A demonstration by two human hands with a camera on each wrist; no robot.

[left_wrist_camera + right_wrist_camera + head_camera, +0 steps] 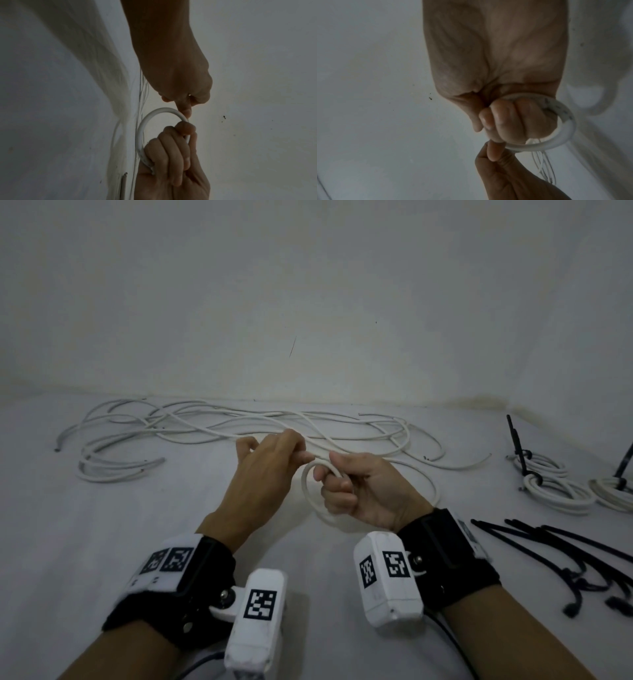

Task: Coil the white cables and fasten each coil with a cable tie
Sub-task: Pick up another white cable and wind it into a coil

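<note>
Cable in hand [310, 491]: white, bent into a first small loop above the middle of the white surface [102, 525], near its front edge; the rest trailing right and back toward the pile.
Right hand [363, 491]: fingers curled through the loop, closed round it, probably to keep the turns from springing open.
Left hand [270, 467]: thumb and forefinger pinching the cable just beside the right fingers, likely to feed the next turn.
Loose cables [212, 426]: tangled along the back edge, not yet coiled.
Finished coils [548, 484]: at the right edge, each fastened with a black tie, kept apart from the pile.
Spare cable ties [565, 556]: black, at the front right corner, near the right hand for the fastening step.
</note>
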